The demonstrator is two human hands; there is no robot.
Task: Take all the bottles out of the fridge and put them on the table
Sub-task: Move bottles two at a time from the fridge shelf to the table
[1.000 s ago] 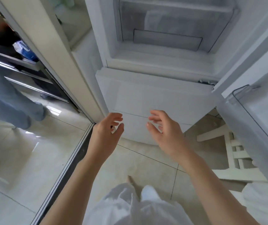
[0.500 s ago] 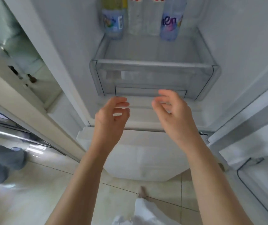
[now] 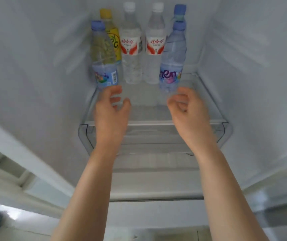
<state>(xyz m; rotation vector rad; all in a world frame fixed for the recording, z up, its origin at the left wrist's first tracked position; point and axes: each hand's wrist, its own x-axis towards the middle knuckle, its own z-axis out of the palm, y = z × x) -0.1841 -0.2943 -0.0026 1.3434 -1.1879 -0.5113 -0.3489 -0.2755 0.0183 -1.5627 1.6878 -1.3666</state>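
Six bottles (image 3: 132, 49) seen upright on fridge shelf (image 3: 156, 121). Left hand (image 3: 110, 110) and right hand (image 3: 188, 110) raised just below front bottles, each grip spread, nothing held.

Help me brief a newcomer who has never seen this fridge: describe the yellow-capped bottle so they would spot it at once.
Look at the glass shelf inside the open fridge, where six bottles stand. In the back row, at the far left, is the yellow-capped bottle, partly hidden behind a blue-capped one. It alone has a yellow cap and yellow label.
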